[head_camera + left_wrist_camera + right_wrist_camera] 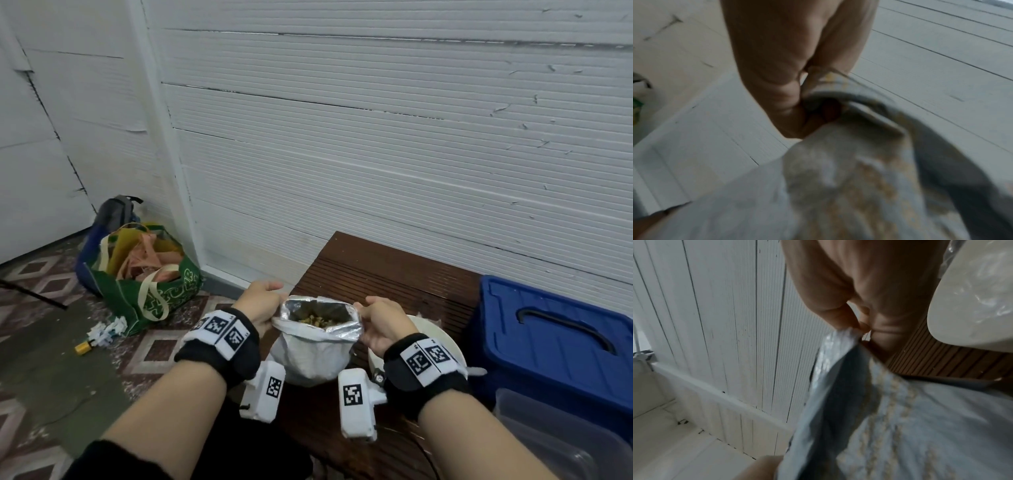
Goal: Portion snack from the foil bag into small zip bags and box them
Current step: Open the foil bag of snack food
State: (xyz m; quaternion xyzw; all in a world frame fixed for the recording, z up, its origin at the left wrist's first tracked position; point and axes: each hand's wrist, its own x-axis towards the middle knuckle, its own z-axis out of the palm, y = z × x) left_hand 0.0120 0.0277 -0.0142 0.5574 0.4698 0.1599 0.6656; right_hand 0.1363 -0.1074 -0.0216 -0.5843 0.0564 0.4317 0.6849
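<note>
The fingers of the left hand (262, 303) pinch the left edge of the foil bag (313, 346) at its mouth; in the left wrist view the thumb and fingers (795, 104) close tight on the crumpled rim. The fingers of the right hand (378, 320) pinch the opposite, right edge of the same mouth, and the right wrist view shows fingertips (863, 324) pressed together on the silver lip. Between the two sets of fingers the mouth is pulled wide and faces up, its shiny lining showing, with yellowish-green snack (315, 320) lying inside below the rim. The bag hangs between the hands, its white body bulging below them at the near left edge of the brown slatted bench (383, 270).

Just beyond the right-hand fingers, on the bench, sits a round white bowl (431, 334), partly hidden by the wrist. Further right stands a blue plastic box (555, 342) with its lid on, and a clear plastic container (561, 438) lies in front of it. Left of the left-hand fingers, well apart on the patterned floor (44, 281), a green shopping bag (147, 277) leans by the white ribbed wall (376, 137), with a dark backpack (116, 212) behind it.
</note>
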